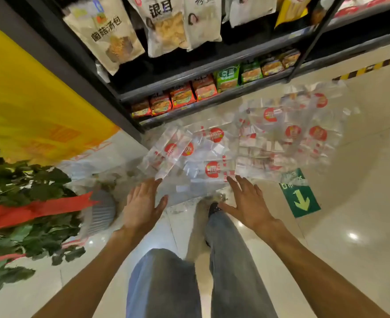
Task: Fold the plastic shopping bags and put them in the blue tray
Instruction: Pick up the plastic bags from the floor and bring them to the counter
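Your left hand and right hand reach out with fingers spread and straight, holding nothing. The bags lie scattered on the floor just beyond your fingertips, below the shelf.

Snack packets on black shelf; green arrow sign on floor.
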